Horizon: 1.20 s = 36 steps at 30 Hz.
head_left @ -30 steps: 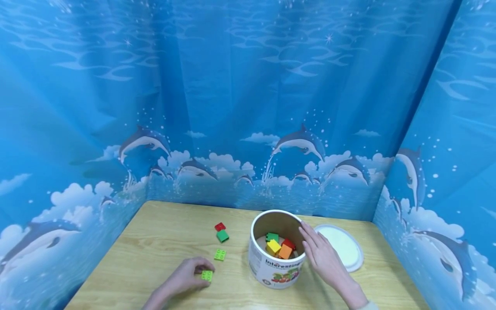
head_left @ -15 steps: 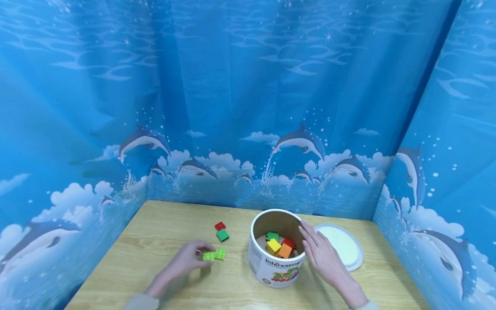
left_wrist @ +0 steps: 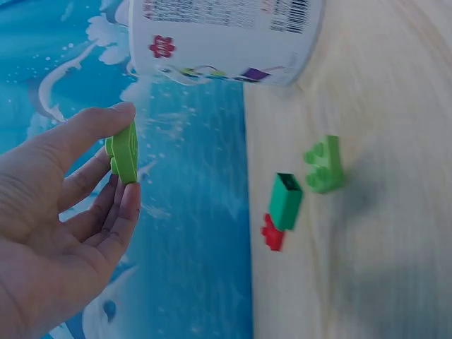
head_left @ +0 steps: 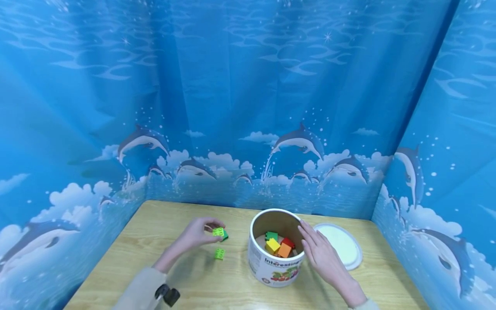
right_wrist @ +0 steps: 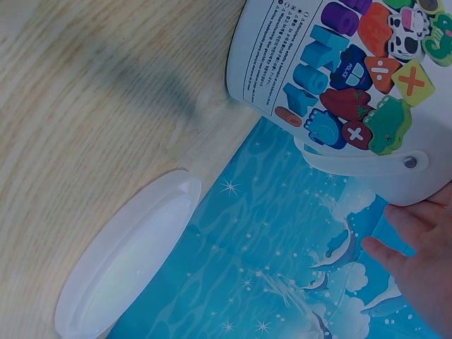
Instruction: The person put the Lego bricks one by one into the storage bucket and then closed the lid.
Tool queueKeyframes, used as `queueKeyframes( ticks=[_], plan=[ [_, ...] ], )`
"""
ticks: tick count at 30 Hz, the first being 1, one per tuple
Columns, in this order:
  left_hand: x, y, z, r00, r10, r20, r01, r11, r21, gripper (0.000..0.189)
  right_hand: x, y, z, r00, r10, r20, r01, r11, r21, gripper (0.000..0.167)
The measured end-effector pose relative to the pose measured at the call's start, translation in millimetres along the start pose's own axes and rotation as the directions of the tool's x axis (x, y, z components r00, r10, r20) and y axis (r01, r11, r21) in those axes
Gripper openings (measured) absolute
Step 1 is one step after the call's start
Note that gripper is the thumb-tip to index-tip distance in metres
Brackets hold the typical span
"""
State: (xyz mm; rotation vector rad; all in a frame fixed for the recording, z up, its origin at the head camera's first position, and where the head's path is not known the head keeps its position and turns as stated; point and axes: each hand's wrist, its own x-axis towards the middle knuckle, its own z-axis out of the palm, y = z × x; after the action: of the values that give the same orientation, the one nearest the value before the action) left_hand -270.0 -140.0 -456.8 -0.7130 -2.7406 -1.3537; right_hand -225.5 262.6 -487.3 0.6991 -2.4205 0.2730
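Lime-green brick [head_left: 218, 231] was pinched between the thumb and fingertips of the left grip [head_left: 196, 234], held up off the bench [head_left: 162, 224], studs facing the palm side in the left wrist view. So yeah, that grip was narrow, just the brick's width. A second lime brick [head_left: 219, 254] sat on the wood nearby, nearer the person.

Left forearm came in from the lower left, sleeve [head_left: 141, 288] pushed forward, some black gadget [head_left: 167, 295] by the cuff. The right grip [head_left: 323, 260] wasn't clutching anything: fingers pretty straight, resting against the white bucket [head_left: 271, 271] up by its rim, with the lid [head_left: 342, 245] lying just beyond.

Hidden stuff: the held brick partly covered a dark green brick [head_left: 225, 235], and the red brick [left_wrist: 272, 233] barely showed from above; the left wrist view had it right against the dark green one. Bricks [head_left: 279, 246] inside the bucket overlapped, so couldn't count them. Both wrist views cropped the bucket.
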Motion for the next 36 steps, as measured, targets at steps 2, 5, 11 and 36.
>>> queueKeyframes(
  ticks=[2, 5, 11, 36],
  plan=[
    [4.2, 5.6, -1.1, 1.000, 0.004, 0.002, -0.004, 1.000, 0.015, 0.035, 0.0, 0, 0, 1.000, -0.004, -0.004, 0.004, 1.000, 0.007, 0.045],
    [9.6, 14.3, -1.8, 1.000, 0.001, 0.004, -0.002, 1.000, 0.021, 0.036, 0.0, 0, 0, 1.000, -0.011, -0.007, 0.011, 1.000, 0.015, 0.045],
    [18.3, 30.5, -0.2, 0.999, -0.036, -0.001, 0.036, 0.998, 0.048, 0.035, -0.1, 2, 1, 1.000, -0.023, -0.015, 0.024, 1.000, 0.011, 0.042],
    [69.7, 83.7, 55.6, 0.992, 0.106, 0.065, -0.110, 0.992, 0.064, 0.029, 1.5, 1, -2, 1.000, -0.012, 0.024, 0.012, 1.000, -0.022, 0.047]
  ],
)
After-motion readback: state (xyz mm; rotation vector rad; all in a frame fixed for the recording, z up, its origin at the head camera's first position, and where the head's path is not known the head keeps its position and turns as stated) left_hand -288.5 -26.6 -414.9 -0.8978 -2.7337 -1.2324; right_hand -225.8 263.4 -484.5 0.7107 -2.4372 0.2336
